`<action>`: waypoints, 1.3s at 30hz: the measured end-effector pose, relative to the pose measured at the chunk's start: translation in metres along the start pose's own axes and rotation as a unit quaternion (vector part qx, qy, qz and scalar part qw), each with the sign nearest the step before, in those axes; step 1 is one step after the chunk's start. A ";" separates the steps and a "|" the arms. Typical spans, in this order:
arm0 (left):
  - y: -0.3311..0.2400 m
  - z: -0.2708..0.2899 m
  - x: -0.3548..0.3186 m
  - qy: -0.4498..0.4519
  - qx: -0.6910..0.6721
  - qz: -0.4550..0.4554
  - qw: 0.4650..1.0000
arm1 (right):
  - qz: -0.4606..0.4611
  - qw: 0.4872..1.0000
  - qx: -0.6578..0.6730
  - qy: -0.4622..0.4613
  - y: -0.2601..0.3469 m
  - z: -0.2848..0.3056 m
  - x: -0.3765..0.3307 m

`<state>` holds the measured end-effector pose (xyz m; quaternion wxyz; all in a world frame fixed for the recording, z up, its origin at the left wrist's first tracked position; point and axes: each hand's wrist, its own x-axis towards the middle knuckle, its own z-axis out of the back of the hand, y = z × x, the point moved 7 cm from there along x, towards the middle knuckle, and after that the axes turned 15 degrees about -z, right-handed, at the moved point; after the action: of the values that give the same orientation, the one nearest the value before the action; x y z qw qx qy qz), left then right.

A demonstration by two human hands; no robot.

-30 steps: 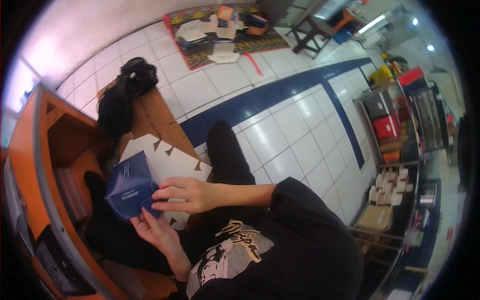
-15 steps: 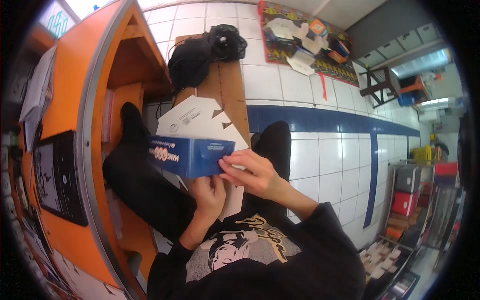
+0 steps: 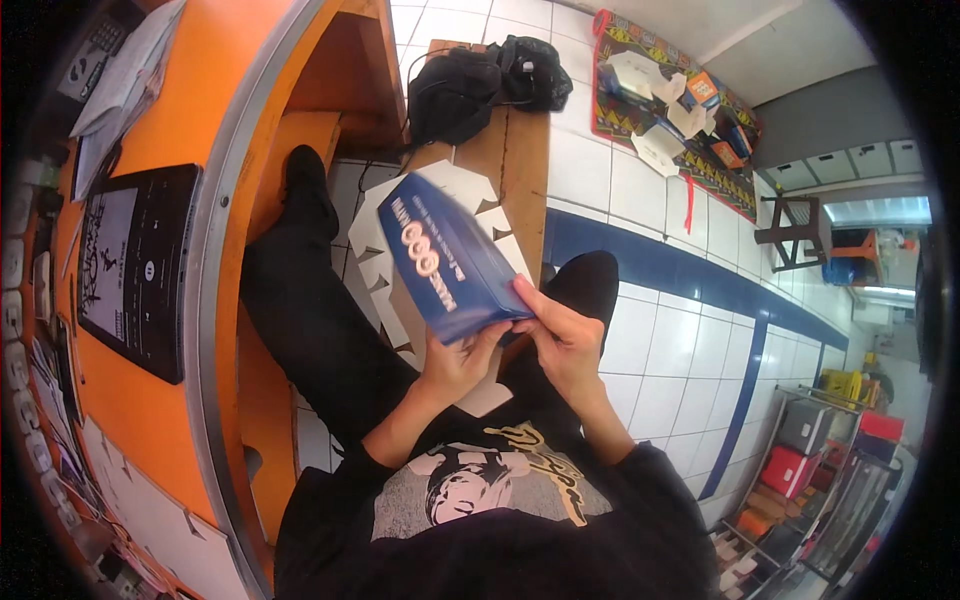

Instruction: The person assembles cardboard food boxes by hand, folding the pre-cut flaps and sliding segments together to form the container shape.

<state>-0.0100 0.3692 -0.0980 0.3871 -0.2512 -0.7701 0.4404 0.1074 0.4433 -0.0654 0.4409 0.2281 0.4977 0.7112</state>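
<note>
A blue cardboard box (image 3: 437, 255) with white print and round pictures on its side is held up at a slant between my hands. My left hand (image 3: 458, 362) grips its near lower end, thumb and fingers closed on the edge. At the near right corner, my right hand (image 3: 562, 335) pinches the cardboard with its thumb and fingertips. Beneath the box, flat white cut cardboard sheets (image 3: 376, 262) with notched edges lie on a wooden bench (image 3: 527, 185). The underside of the box is hidden.
Black bags (image 3: 455, 98) sit at the bench's far end. To the left stands an orange desk (image 3: 235, 60) with a tablet (image 3: 140, 270). On the tiled floor, a patterned mat (image 3: 625, 30) holds several boxes; a dark stool (image 3: 793, 232) and a shelf (image 3: 790, 400) are at right.
The blue box has turned from lying crosswise to slanting away from me, showing more of its printed side. Both hands moved with it and still grip it. The whole view has shifted.
</note>
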 end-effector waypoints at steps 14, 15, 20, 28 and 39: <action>-0.015 0.029 0.017 -0.119 0.152 -0.187 0.963 | -0.136 0.918 0.371 0.004 -0.034 0.013 0.008; -0.017 0.032 0.023 -0.117 0.148 -0.186 0.964 | -0.128 0.928 0.346 0.050 -0.033 0.015 0.005; 0.011 0.040 0.013 -0.139 0.095 0.003 0.986 | -0.134 0.951 0.244 0.133 -0.037 0.006 -0.012; 0.034 0.027 0.012 -0.007 0.218 -0.003 0.976 | -0.354 0.865 0.355 0.028 -0.112 0.083 0.055; 0.025 0.048 0.014 -0.125 0.096 0.061 0.986 | -0.206 0.960 0.167 -0.092 -0.218 0.180 0.181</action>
<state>-0.0555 0.3680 -0.1294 0.2826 -0.2026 -0.7496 0.5631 0.2407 0.7142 -0.2125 0.5775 0.2556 0.6029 0.4875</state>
